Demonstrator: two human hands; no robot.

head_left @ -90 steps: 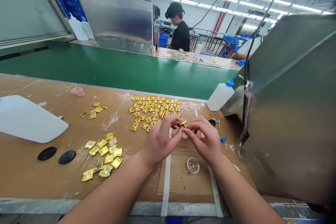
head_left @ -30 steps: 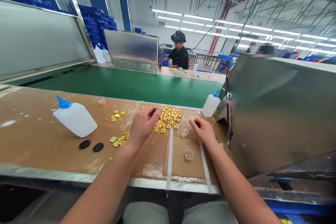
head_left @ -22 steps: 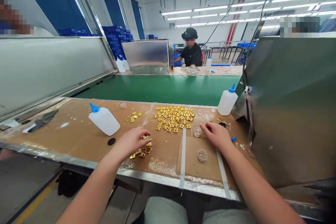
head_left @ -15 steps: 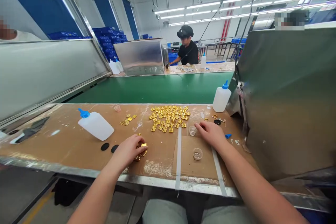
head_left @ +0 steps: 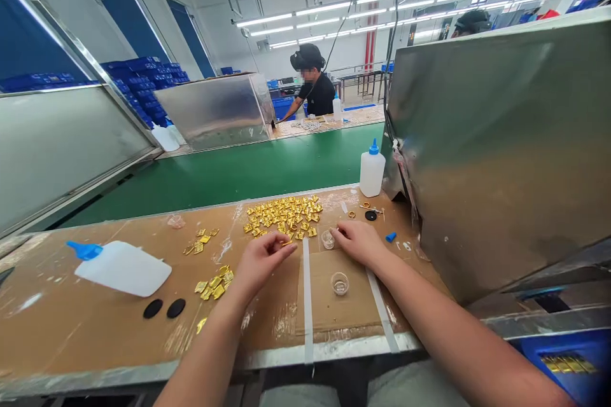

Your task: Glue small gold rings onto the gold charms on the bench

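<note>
The grip of the left hand [head_left: 260, 262] is pinched on a small shiny gold piece [head_left: 286, 243], seemingly edge-on, its long axis roughly toward the right hand [head_left: 359, 243]; that hand, its hold unclear, is nearer the small clear round plastic cup [head_left: 327, 240], right of the piece.

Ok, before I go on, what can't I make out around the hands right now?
Head view: most of the gold piece in the left hand, hidden by its grip.
Head view: whether the right hand holds anything; the hand itself hides its grip.
Head view: what, if anything, the near clear cup contains; too small to tell.
Head view: the rest of the blue bin, cut off by the bottom edge.
</note>
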